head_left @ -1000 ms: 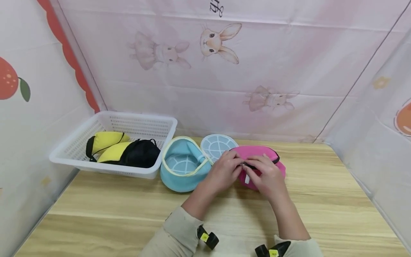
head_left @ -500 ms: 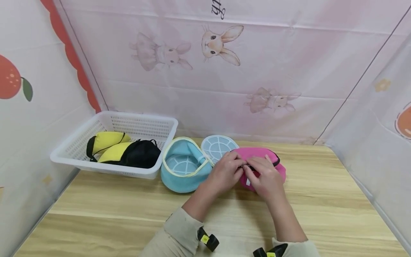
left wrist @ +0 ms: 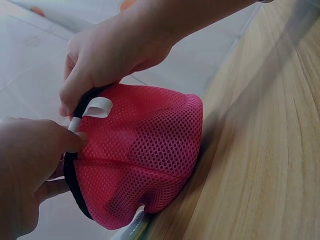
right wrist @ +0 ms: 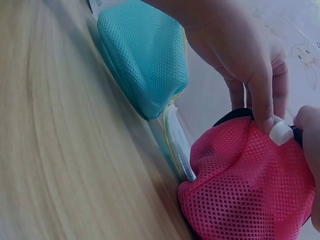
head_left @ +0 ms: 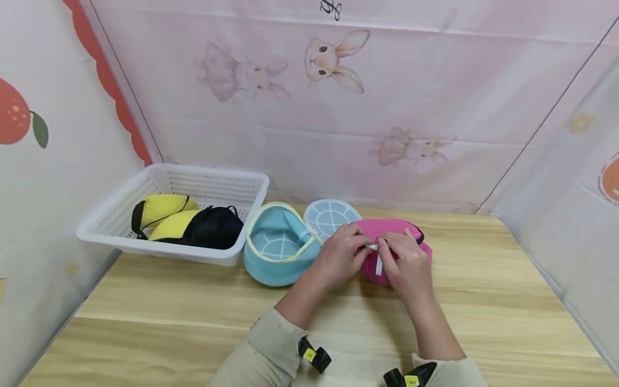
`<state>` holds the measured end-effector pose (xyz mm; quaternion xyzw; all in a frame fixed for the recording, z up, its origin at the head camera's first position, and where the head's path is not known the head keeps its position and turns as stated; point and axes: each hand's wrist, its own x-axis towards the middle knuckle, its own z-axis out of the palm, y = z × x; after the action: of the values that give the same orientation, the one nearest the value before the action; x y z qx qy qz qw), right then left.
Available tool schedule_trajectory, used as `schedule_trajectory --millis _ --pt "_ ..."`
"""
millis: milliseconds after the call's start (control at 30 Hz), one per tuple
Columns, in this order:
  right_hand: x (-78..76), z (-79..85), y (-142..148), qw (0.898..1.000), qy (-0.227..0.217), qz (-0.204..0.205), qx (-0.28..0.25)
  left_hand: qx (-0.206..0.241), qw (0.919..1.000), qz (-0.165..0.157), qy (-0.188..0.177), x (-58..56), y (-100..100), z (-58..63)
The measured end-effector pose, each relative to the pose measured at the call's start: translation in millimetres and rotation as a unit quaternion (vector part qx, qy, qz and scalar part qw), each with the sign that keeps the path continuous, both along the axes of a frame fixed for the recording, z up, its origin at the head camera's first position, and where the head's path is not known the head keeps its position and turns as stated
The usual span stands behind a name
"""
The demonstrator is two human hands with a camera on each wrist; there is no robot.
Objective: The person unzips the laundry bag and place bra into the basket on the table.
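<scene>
A pink mesh laundry bag (left wrist: 150, 135) with a black zipper edge lies on the table under both hands. My left hand (head_left: 342, 251) pinches the bag's edge by a short white strip (right wrist: 281, 131); in the left wrist view its thumb presses on that strip. Close beside it, my right hand (head_left: 408, 263) pinches the same edge, with its fingertips near the left ones. A white loop tag (left wrist: 98, 107) sticks out from the pink side below the edge. The fingers hide part of the zipper.
Left of the hands stands a blue mesh bag (head_left: 271, 273), open, its round ribbed lid (head_left: 333, 214) folded back behind it. A white plastic basket (head_left: 174, 251) at the back left holds yellow and black fabric pieces (head_left: 215, 228) with thin straps. Printed cloth walls surround the wooden table (head_left: 483, 279).
A white strip now shows between the fingertips, where a dark edge showed before. More of the white tag below is visible. Both hands stay at the pink bag.
</scene>
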<state>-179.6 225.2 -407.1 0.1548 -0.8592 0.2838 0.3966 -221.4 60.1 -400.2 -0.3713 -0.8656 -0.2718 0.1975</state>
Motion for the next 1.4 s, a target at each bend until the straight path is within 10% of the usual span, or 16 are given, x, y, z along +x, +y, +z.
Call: schedule_trajectory --millis 800,1400 --pt "-0.4 4.9 17 0.998 0.021 -0.053 -0.003 0.055 0.9983 -0.019 -0.010 -10.2 -9 2.5" --pt "-1.0 5.2 8 0.999 0.037 -0.028 -0.006 0.030 0.9986 -0.039 -0.022 8.0 4 17.5"
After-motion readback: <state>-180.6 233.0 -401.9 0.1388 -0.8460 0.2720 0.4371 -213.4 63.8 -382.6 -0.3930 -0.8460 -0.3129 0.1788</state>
